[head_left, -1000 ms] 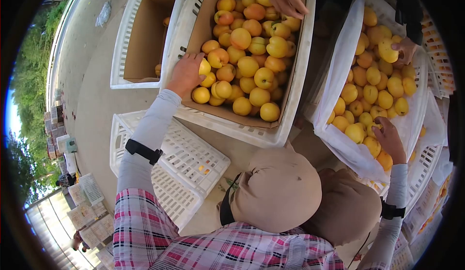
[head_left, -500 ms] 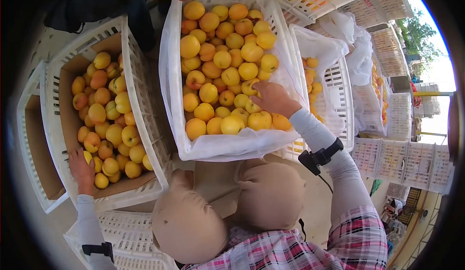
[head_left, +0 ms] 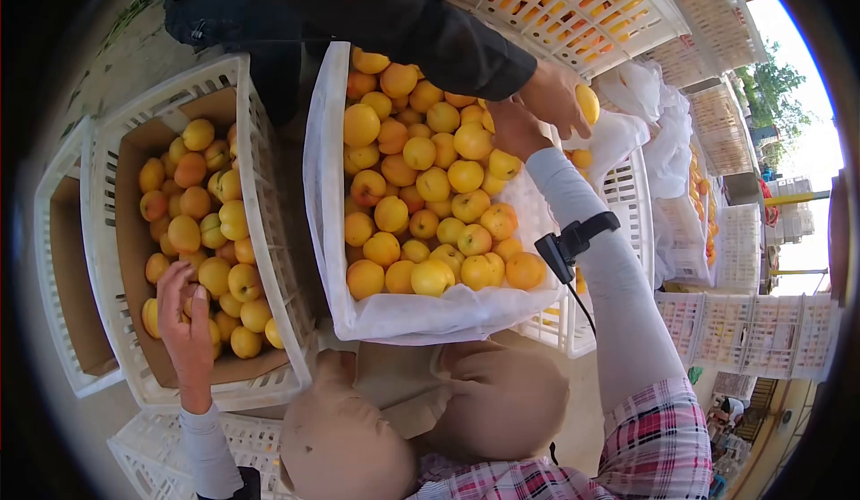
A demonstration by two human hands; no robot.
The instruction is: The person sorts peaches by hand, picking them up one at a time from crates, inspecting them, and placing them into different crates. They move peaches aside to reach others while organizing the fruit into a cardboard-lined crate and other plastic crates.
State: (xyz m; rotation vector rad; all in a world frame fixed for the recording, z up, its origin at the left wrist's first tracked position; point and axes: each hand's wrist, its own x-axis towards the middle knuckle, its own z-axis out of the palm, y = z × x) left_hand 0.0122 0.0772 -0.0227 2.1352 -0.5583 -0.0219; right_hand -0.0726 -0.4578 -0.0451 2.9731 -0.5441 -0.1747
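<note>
My left hand [head_left: 185,330] is raised over the near end of the cardboard-lined crate [head_left: 266,222], thumb and fingers apart, holding nothing I can see. Yellow-orange apricots [head_left: 184,234] lie under and beyond it. My right hand [head_left: 520,133] reaches to the far right side of the crate lined with white cloth [head_left: 421,318], above its apricots [head_left: 419,153]. A co-worker's dark sleeve and hand [head_left: 554,97] cross there, covering my right fingertips. That other hand has an apricot [head_left: 587,104] at its fingers.
A second crate [head_left: 85,379] with cardboard stands at the far left. Another white crate [head_left: 161,451] sits by my legs. Stacked crates of fruit [head_left: 555,3] rise at the back and right. The co-worker's arm [head_left: 394,25] spans the lined crate's far end.
My left hand has lifted off the crate's near edge and opened over the fruit. My right hand has moved away from me to the lined crate's far right. The co-worker's arm has swung across.
</note>
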